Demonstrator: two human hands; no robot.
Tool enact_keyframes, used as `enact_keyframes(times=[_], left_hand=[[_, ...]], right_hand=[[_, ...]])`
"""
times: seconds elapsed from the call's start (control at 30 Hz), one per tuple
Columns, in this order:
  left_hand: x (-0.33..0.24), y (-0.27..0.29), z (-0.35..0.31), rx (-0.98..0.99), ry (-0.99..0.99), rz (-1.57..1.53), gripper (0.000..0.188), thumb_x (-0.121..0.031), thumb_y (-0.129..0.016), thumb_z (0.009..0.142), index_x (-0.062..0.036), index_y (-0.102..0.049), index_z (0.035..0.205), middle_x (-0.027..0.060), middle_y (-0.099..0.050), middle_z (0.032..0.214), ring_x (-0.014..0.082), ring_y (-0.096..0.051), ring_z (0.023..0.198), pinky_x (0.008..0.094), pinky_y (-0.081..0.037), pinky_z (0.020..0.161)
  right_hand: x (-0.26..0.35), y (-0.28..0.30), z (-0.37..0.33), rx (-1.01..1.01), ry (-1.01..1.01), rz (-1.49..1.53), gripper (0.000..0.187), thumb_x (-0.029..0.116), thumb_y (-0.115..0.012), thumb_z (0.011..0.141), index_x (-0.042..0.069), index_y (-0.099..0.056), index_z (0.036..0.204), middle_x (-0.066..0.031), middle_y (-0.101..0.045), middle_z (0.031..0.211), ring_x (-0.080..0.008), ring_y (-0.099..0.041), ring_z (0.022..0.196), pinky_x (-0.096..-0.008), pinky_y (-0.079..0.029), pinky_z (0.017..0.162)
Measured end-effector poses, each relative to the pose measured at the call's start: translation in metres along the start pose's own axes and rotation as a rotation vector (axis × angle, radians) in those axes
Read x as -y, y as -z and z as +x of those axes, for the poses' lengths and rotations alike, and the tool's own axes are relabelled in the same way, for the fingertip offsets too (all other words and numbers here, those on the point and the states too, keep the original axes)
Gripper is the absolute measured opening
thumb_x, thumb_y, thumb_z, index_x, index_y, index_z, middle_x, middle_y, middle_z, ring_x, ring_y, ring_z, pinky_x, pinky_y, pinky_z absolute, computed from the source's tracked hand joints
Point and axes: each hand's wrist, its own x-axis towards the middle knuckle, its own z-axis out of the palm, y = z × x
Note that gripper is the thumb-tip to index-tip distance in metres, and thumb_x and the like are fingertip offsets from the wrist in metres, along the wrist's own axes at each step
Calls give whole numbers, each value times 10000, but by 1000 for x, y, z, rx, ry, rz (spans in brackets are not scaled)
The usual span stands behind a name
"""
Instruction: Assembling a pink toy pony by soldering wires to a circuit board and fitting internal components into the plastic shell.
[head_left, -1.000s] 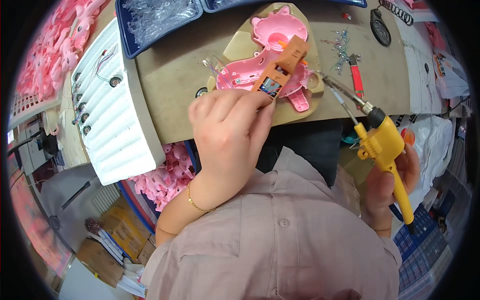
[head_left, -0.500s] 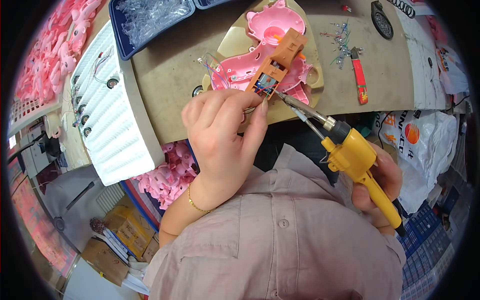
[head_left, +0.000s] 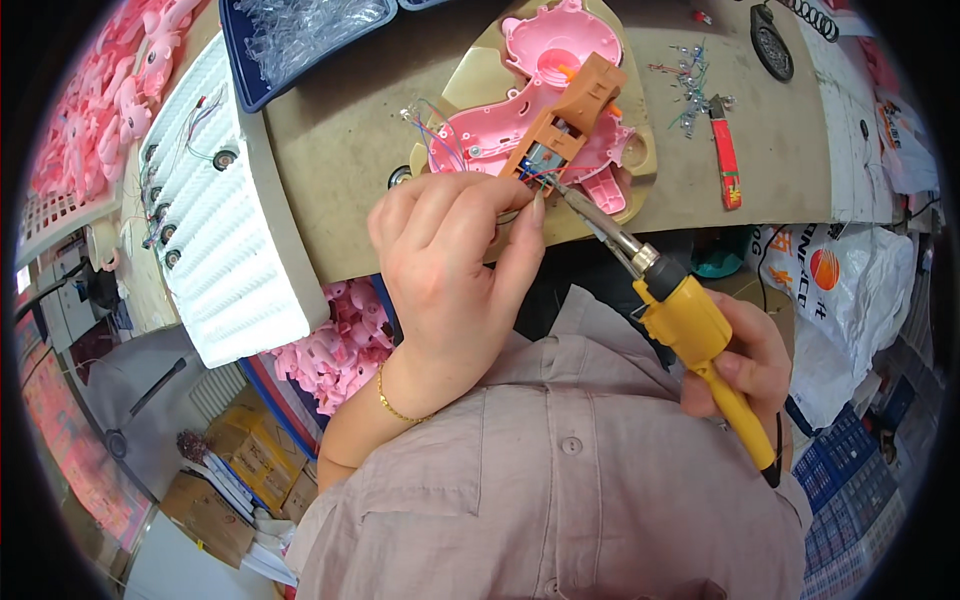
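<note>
**A:** So, how are the hands sitting?

**B:** Left hand [head_left: 450, 270] is curled palm-down at the near edge of the workbench [head_left: 350, 150], fingers bunched together, with the fingertips pinching something thin right at the orange-brown motor box [head_left: 560, 130]. Can't tell exactly what's between them, probably a wire. Right hand [head_left: 745, 360] is off the bench, below its near edge, fist clamped around the yellow soldering iron [head_left: 690, 330]. The iron slants up and to the left, and its metal tip touches the open end of the motor box, just beside the left fingertips.

**A:** And where's the box itself?

**B:** Lying tilted on the pink toy shell [head_left: 540, 120], which rests on a tan pad towards the far edge of the bench.

**A:** Anything else around?

**B:** White ribbed foam tray [head_left: 230, 230] at the left edge with small speakers along its side, a dark blue tray of clear bits [head_left: 300, 30] at the far left corner, and a red-handled tool [head_left: 725, 150] to the right of the shell, with loose wire bits near it. A heap of pink toy parts [head_left: 330, 350] sits under the bench edge. The left hand hides the near part of the shell.
</note>
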Motion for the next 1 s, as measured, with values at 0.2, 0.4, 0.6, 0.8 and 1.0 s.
enact_keyframes(times=[0.2,0.4,0.6,0.8,1.0], left_hand=[[2,-1,0,17,4,3,104,-76,-720,722,-70,-641,789,32,-608,770,211,-549,791,321,-376,765],[1,-1,1,18,4,7,128,-103,-729,702,-91,-649,800,20,-595,758,216,-562,796,340,-362,786],[-11,18,7,27,-6,67,192,-123,-748,684,-104,-663,855,31,-610,893,226,-544,868,346,-368,799],[-24,28,52,205,-112,235,191,-130,-716,750,-37,-640,898,104,-589,927,294,-528,881,371,-404,808],[-26,31,54,311,99,-100,62,-72,-668,769,-40,-644,817,103,-604,835,282,-563,777,365,-444,705]], right_hand=[[24,20,11,167,-407,154,563,225,-514,852,-93,-400,1302,-220,-606,1090,-201,-617,783,-292,-480,708],[11,19,-15,-54,-144,-104,610,318,-610,869,30,-346,1338,-219,-513,1239,-266,-548,1051,-379,-436,907],[25,28,-17,-309,-180,-248,609,387,-629,885,21,-379,1303,-198,-492,1282,-307,-517,1180,-433,-414,1009],[-3,41,-3,-803,17,-241,567,295,-572,877,-28,-383,1302,-244,-511,1244,-324,-560,1124,-420,-479,936],[-2,54,-14,-847,-9,-209,538,262,-548,887,-32,-382,1306,-231,-510,1250,-302,-577,1094,-378,-502,879]])
